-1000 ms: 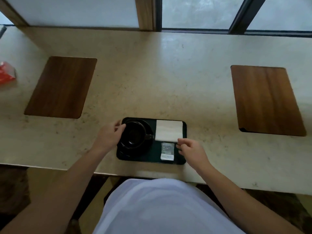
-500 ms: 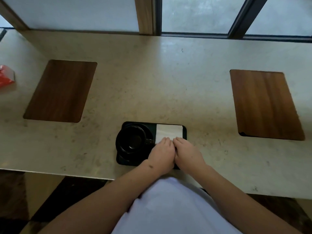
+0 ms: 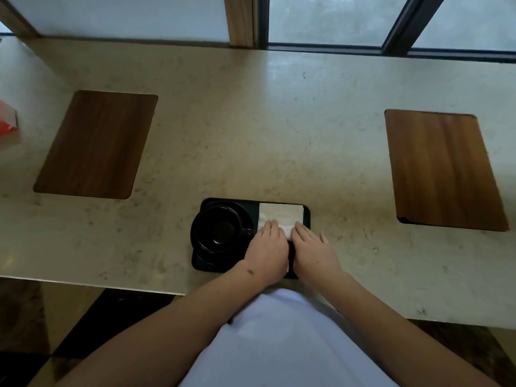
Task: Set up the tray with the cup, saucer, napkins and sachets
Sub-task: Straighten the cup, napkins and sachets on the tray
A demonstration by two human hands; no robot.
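Near the front edge of the pale stone counter [image 3: 279, 129], a dark rectangular tray [image 3: 306, 216] holds a black cup [image 3: 217, 229] on its black saucer [image 3: 202, 259] at the left and a stack of white paper napkins [image 3: 280, 215] at the right rear. Both hands have come together over the tray's right front corner. A second ago the left hand [image 3: 266, 248] was at the cup's left side and the right hand [image 3: 312, 251] was just beside a small printed sachet in front of the napkins; now the two lie side by side, fingers straight and flat, tips on the near edge of the napkins. Neither grips anything that can be seen — they press or smooth rather than pinch. The sachet is hidden beneath them, so whether it has shifted cannot be told.

With the left hand off the cup, the cup and saucer seem settled, and the work looks like the last squaring of napkins and sachet — the tray appears close to finished. Two wooden rectangular mats [image 3: 97, 145] lie well apart to either side, and a red packet [image 3: 7, 121] sits at the far left.
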